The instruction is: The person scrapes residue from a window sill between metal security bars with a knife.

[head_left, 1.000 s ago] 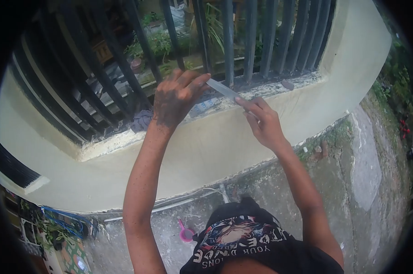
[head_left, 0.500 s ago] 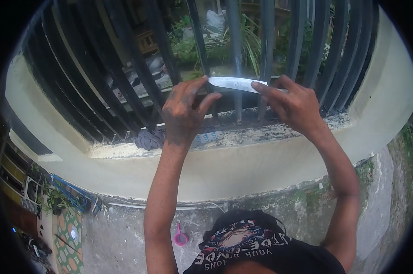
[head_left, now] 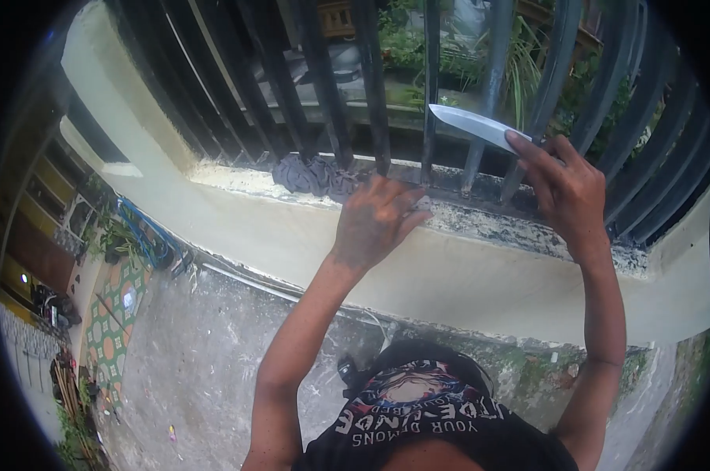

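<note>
A knife (head_left: pixel 472 124) is gripped in my right hand (head_left: pixel 568 184), its bright blade pointing left in front of the fence bars. My fingers cover most of the handle. My left hand (head_left: pixel 377 220), with dark smears on its back, is down at the wall ledge (head_left: pixel 496 229). Between its thumb and fingers shows a small greyish piece (head_left: pixel 422 206), mostly hidden, of a kind I cannot make out. A crumpled grey cloth (head_left: pixel 304 174) lies on the ledge just left of that hand.
Dark upright metal bars (head_left: pixel 431 86) rise from the ledge, with plants (head_left: pixel 527 71) behind them. Below the cream wall (head_left: pixel 449 275) is a rough concrete floor (head_left: pixel 206 361). A blue hose (head_left: pixel 144 231) and patterned tiles (head_left: pixel 119 314) are at the left.
My left hand has left the blade tip and dropped to the ledge, where a blue-and-white printed piece lay. My right hand has moved right with the knife. The view has shifted.
</note>
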